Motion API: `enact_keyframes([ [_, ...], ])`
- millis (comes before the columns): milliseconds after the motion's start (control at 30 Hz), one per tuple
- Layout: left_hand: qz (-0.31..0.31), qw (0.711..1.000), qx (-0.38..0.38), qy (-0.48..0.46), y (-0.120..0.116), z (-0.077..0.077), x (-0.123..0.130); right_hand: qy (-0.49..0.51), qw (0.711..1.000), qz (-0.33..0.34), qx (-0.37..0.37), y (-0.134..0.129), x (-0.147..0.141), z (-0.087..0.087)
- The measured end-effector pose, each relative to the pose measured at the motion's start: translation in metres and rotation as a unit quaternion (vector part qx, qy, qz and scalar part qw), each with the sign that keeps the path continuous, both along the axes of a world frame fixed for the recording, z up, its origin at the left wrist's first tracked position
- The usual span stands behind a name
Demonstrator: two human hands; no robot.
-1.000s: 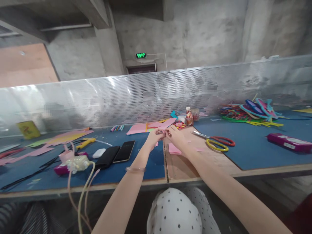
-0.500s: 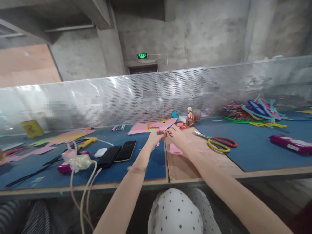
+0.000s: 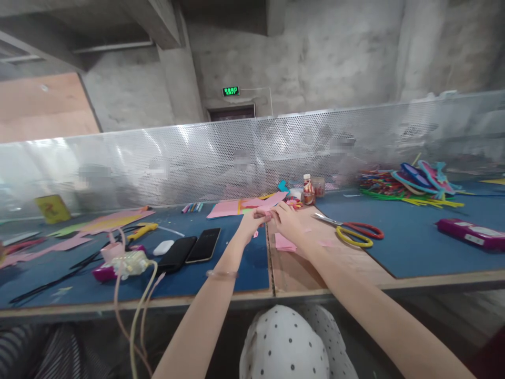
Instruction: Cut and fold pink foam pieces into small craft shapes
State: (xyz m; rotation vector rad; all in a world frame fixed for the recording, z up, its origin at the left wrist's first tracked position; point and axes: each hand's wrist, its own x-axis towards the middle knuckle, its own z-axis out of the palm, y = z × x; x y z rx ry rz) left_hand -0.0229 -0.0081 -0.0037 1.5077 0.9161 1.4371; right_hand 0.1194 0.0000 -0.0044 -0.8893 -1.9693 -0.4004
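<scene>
My left hand (image 3: pixel 251 221) and my right hand (image 3: pixel 284 218) meet fingertip to fingertip above the table's middle. Both have their fingers pinched together around something small and pinkish, too small to make out. Just below my left fingers lies a small pink scrap (image 3: pixel 255 234). Pink paper pieces (image 3: pixel 283 242) rest on the bare wood partly under my right wrist. Behind the hands are larger pink sheets (image 3: pixel 224 209). Scissors (image 3: pixel 354 236) with red and yellow handles lie open to the right.
Two black phones (image 3: pixel 203 245), a white case (image 3: pixel 163 247) and cables (image 3: pixel 136 310) are at the left. A small bottle (image 3: pixel 308 189) stands behind. Coloured sticks (image 3: pixel 379 184) and a purple device (image 3: pixel 469 233) are at the right. A perforated metal screen (image 3: pixel 189 163) borders the back.
My right fingertips have shifted very slightly against the left ones. Everything else looks the same.
</scene>
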Motion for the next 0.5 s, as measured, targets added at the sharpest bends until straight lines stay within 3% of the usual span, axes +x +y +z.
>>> enact_keyframes([
  [333, -0.018, 0.999, -0.006, -0.029, 0.0024, -0.0024, -0.001, 0.119, 0.992, -0.002, -0.051, 0.0067, 0.0019, 0.0017],
  [500, -0.024, 0.999, -0.001, -0.035, 0.0028, -0.0033, -0.0004, 0.121, 0.984, 0.058, -0.118, 0.0103, 0.0021, 0.0032],
])
